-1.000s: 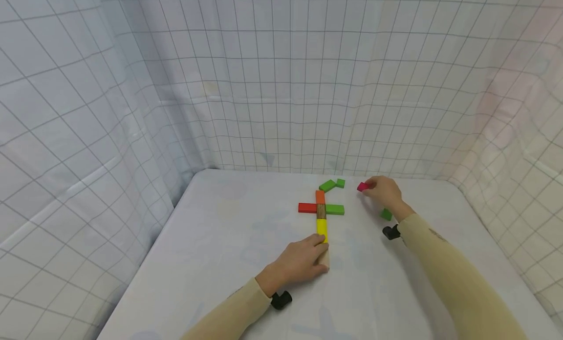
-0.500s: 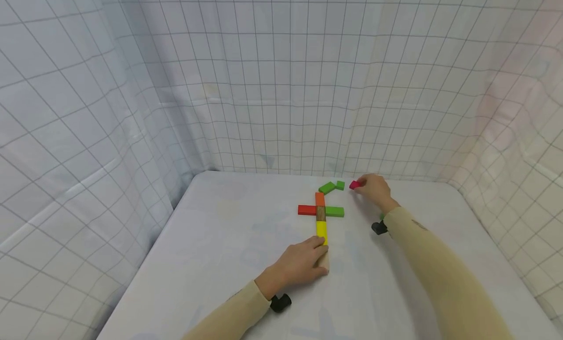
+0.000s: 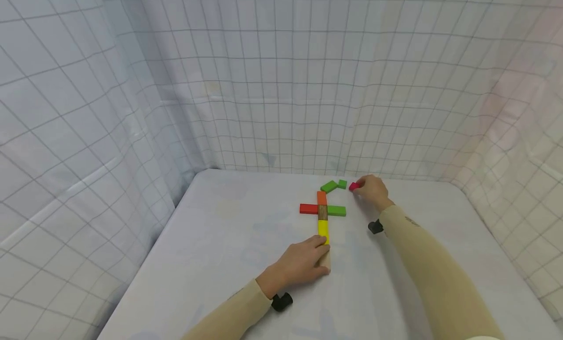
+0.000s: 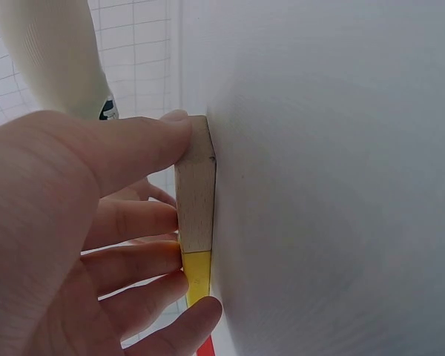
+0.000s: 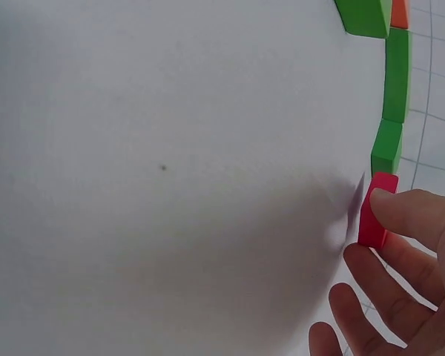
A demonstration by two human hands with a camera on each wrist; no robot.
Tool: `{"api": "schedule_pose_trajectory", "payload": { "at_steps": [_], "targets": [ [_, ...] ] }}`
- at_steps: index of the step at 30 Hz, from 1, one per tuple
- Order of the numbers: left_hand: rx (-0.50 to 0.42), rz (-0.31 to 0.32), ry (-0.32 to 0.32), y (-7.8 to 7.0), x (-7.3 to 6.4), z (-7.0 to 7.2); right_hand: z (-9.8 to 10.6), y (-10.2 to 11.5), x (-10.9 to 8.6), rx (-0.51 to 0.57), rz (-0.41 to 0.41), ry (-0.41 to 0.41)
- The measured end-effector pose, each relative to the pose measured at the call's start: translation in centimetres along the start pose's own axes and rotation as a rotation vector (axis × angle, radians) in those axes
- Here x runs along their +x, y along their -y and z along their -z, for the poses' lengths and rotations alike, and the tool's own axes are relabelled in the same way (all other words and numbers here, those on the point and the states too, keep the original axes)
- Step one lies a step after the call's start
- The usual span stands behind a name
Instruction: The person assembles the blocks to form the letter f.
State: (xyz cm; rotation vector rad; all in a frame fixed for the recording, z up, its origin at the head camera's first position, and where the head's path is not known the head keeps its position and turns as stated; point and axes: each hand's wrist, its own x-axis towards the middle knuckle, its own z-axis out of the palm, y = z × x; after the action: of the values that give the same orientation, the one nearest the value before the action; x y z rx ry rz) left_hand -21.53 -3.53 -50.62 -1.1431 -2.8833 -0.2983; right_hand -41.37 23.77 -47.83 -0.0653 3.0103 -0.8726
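Note:
Pinched between the thumb and fingers of my right hand [image 3: 372, 191] is a small pinkish-red block [image 5: 374, 215], beside a small green block [image 3: 342, 184]. A longer green block [image 3: 329, 186] lies slanted on that one's left. My left hand [image 3: 299, 263] rests with extended fingers along a plain wooden block [image 4: 196, 193] and a yellow block [image 3: 323, 227], its thumb at the wooden block's near end. Beyond the yellow block, a brown block [image 3: 323, 212] joins a red block [image 3: 309, 209], a green block [image 3: 336, 211] and an orange block [image 3: 322, 198] in a cross.
White cloth covers the table [image 3: 233, 232]. Gridded white curtains [image 3: 281, 86] hang behind it and on both sides. A black wrist device [image 3: 282, 302] sits under the left wrist, another [image 3: 376, 226] under the right.
My right hand has moved slightly left with the pinkish-red block, closer to the small green block. A green block at the right is now hidden behind the right forearm. The left hand stays put.

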Motion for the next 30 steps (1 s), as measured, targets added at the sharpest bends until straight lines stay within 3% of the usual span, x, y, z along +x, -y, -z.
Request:
{"api": "schedule_pose_trajectory", "payload": {
  "at_steps": [30],
  "targets": [
    [0.003, 0.003, -0.001, -0.1, 0.0, -0.1, -1.0, 0.2, 0.7, 0.009, -0.032, 0.009]
  ]
}}
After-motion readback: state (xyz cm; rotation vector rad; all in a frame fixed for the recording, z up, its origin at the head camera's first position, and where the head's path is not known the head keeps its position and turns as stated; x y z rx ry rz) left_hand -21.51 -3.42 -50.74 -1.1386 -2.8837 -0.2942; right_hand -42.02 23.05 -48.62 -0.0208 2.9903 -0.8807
